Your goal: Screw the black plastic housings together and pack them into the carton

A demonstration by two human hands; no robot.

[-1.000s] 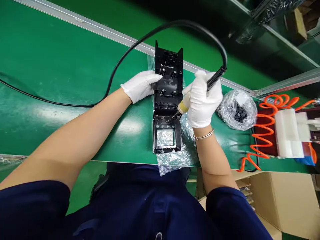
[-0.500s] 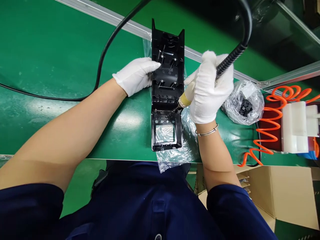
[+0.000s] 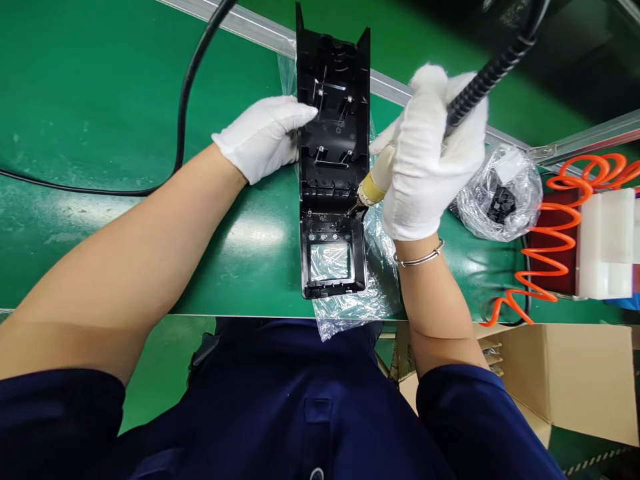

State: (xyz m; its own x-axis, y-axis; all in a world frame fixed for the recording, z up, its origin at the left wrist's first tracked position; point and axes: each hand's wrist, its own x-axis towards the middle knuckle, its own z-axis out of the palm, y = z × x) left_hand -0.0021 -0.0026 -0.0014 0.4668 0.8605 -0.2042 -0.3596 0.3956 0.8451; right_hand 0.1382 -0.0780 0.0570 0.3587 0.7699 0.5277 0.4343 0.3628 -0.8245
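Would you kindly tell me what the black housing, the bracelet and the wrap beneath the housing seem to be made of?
Black housing: probably moulded plastic, semi-gloss, judging by its thin walls and clips.
Bracelet: likely polished metal, silvery with bright highlights.
Wrap: apparently clear plastic film, glossy and crinkled, with green showing through.

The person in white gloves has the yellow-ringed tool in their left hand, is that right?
Not quite: the head view shows the yellow-ringed tool in the right hand. The left hand holds the black case. The white gloves are correct.
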